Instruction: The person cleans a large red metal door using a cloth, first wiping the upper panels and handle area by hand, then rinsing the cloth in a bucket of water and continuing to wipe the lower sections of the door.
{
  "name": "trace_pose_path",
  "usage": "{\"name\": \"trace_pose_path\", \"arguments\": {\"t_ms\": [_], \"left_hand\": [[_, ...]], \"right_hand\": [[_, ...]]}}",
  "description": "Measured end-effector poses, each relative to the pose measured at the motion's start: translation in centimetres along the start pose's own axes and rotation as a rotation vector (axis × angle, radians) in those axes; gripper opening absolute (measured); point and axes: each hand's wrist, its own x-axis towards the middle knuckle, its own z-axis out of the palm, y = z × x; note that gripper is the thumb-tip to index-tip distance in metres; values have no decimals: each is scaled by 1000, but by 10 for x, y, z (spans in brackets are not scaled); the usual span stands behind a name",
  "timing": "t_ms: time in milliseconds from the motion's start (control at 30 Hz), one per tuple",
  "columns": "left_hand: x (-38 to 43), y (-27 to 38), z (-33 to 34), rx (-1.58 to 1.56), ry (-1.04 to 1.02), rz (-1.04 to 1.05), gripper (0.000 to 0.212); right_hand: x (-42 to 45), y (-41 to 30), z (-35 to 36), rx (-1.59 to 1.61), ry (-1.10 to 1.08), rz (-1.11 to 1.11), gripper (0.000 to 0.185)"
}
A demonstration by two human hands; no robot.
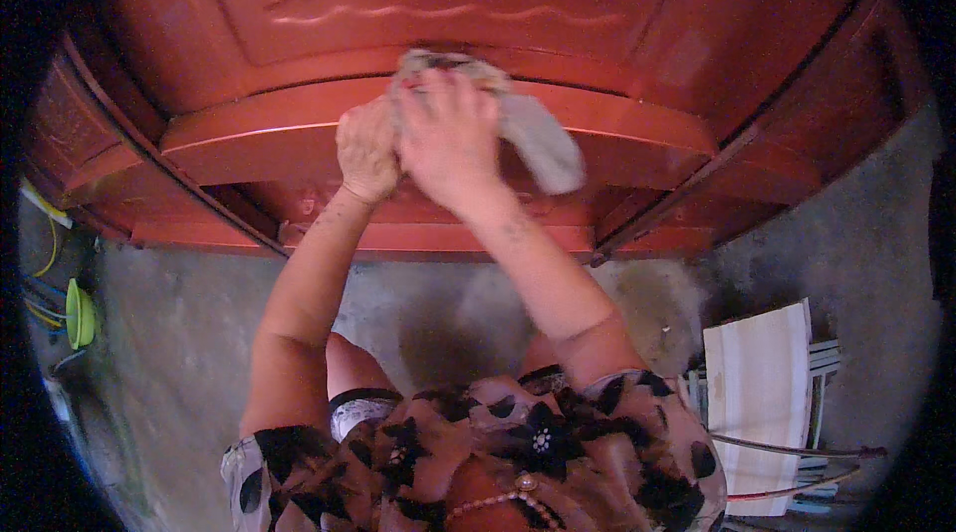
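Observation:
A crumpled, pale grey cloth [541, 147] with darker patches lies against the ledge of a large red painted structure [448, 28]. My right hand [452, 133], slightly blurred, is laid over the cloth with its fingers pointing away from me. One loose end of the cloth hangs to the right, below that hand. Close on its left, my left hand [367, 147] is curled at the edge of the red ledge [276, 129]. Its fingertips are hidden, so whether it grips the ledge or the cloth cannot be told.
Raised wavy lines mark the upper red panel. Dark-edged uprights [747, 140] flank the ledge, with recesses below. On the concrete floor [179, 323] a green basin [78, 314] stands at left near hoses or cables. A pale board [754, 412] rests on a slatted frame at right.

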Motion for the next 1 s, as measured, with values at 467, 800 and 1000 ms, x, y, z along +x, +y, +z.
{"name": "trace_pose_path", "arguments": {"t_ms": [467,800,1000], "left_hand": [[21,13,-24,-28,-23,31,41],[41,4,-56,-169,-143,-9,28],[79,-69,-60,42,142,-495,9]], "right_hand": [[-67,188,-117,-446,-131,269,36],[-17,65,-60,-51,-226,85,36],[14,110,-65,1121,-157,467,33]]}}
